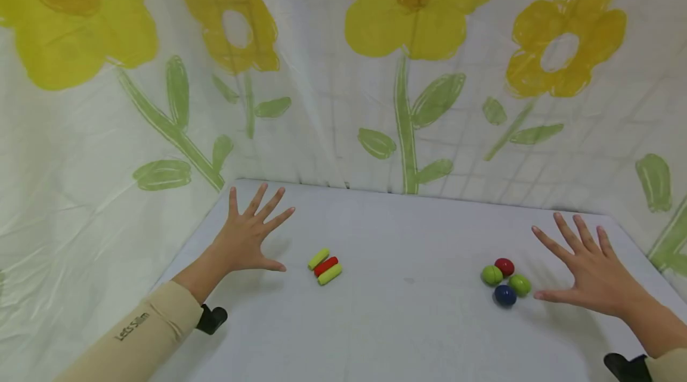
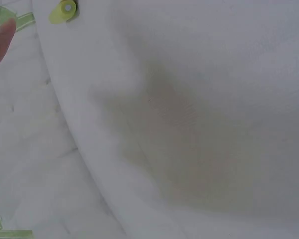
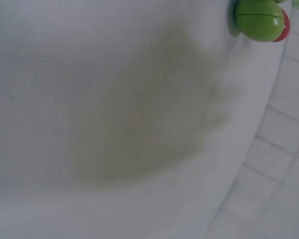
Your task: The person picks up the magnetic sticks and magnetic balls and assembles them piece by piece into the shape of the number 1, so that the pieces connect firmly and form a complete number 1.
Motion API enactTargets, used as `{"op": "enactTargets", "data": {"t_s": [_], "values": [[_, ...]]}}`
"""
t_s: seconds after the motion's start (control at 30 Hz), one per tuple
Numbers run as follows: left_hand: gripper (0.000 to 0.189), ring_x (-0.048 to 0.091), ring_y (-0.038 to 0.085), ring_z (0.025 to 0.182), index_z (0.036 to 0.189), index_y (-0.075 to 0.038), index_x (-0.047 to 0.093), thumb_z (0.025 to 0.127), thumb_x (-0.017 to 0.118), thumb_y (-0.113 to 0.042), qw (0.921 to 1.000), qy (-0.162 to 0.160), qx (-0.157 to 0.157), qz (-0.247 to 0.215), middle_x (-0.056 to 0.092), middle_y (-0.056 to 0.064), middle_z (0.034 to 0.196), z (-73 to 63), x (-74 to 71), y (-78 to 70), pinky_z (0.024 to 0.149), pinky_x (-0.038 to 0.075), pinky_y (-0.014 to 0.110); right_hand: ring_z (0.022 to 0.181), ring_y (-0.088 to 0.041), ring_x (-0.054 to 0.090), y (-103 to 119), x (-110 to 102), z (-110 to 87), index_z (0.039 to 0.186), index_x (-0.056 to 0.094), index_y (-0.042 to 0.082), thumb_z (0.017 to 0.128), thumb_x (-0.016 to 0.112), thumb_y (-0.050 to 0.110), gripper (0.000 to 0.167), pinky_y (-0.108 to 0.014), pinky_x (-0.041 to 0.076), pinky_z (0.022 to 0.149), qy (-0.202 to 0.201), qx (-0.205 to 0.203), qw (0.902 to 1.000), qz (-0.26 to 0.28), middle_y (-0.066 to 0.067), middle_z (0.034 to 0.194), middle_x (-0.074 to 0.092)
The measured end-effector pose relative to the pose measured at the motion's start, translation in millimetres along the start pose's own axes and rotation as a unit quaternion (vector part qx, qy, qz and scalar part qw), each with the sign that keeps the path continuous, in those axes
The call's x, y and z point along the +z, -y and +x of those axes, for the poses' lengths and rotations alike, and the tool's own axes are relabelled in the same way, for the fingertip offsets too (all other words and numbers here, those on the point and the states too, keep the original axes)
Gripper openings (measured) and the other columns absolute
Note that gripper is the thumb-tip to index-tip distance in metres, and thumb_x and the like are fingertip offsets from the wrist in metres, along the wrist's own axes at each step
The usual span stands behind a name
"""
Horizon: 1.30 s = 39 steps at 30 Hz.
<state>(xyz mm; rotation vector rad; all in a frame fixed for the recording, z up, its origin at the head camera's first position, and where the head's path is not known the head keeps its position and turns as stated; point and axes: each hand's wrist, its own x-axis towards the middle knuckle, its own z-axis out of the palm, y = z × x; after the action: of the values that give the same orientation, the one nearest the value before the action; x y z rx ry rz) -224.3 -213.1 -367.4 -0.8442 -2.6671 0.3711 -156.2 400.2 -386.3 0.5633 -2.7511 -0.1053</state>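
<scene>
My left hand (image 1: 244, 239) is spread above the left side of the white table, holding nothing. Just right of its thumb lie two yellow-green cylinders (image 1: 330, 275) with a red cylinder (image 1: 325, 266) between them. In the left wrist view, the end of a yellow-green cylinder (image 2: 65, 10) shows near a fingertip (image 2: 5, 37). On the right, my right hand (image 1: 596, 275) is also spread and holds nothing. Beside its thumb sit two green egg-shaped pieces (image 1: 519, 285), a red one (image 1: 504, 267) and a dark blue one (image 1: 505, 295). A seam crosses the green piece (image 3: 259, 20) in the right wrist view.
A white cloth (image 1: 300, 132) printed with yellow flowers hangs behind the table (image 1: 397, 334) and along its sides. Black wrist straps (image 1: 212, 319) sit at both cuffs. Soft hand shadows fall on the tabletop in both wrist views.
</scene>
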Motion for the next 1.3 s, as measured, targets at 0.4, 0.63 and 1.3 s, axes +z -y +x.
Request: {"op": "enactTargets", "data": {"t_s": [0.4, 0.63, 1.3], "values": [[0.111, 0.001, 0.038, 0.143, 0.146, -0.026, 0.029, 0.057, 0.052, -0.088, 0.9998, -0.004, 0.002, -0.017, 0.006, 0.008, 0.158, -2.2, 5.0, -13.2, 0.098, -0.010, 0.073, 0.140, -0.022, -0.026, 6.6, 4.4, -1.7, 0.150, 0.008, 0.030, 0.057, 0.072, 0.067, 0.119, -0.048, -0.027, 0.104, 0.000, -0.023, 0.9996, 0.019, -0.003, 0.156, -0.016], [0.109, 0.000, 0.041, 0.142, 0.148, -0.027, 0.023, 0.060, 0.054, -0.085, 0.9976, -0.004, -0.013, -0.068, 0.000, 0.008, 0.158, 0.0, 7.5, -32.7, 0.097, -0.001, 0.076, 0.141, -0.027, -0.022, 11.1, 13.3, -4.0, 0.151, 0.007, 0.024, 0.058, 0.079, 0.056, 0.122, -0.048, -0.023, 0.107, -0.012, 0.012, 0.9963, 0.085, -0.007, 0.156, -0.017], [0.090, 0.027, 0.040, 0.137, 0.141, -0.013, 0.041, 0.069, 0.073, -0.056, 0.9167, -0.018, -0.196, -0.348, 0.023, 0.014, 0.153, 7.3, 21.8, -88.8, 0.105, 0.019, 0.065, 0.131, -0.049, -0.028, 35.1, 18.8, -15.9, 0.147, -0.017, 0.019, 0.083, 0.067, 0.038, 0.107, -0.076, -0.004, 0.092, 0.024, 0.244, 0.9141, 0.323, -0.019, 0.147, -0.032]]}}
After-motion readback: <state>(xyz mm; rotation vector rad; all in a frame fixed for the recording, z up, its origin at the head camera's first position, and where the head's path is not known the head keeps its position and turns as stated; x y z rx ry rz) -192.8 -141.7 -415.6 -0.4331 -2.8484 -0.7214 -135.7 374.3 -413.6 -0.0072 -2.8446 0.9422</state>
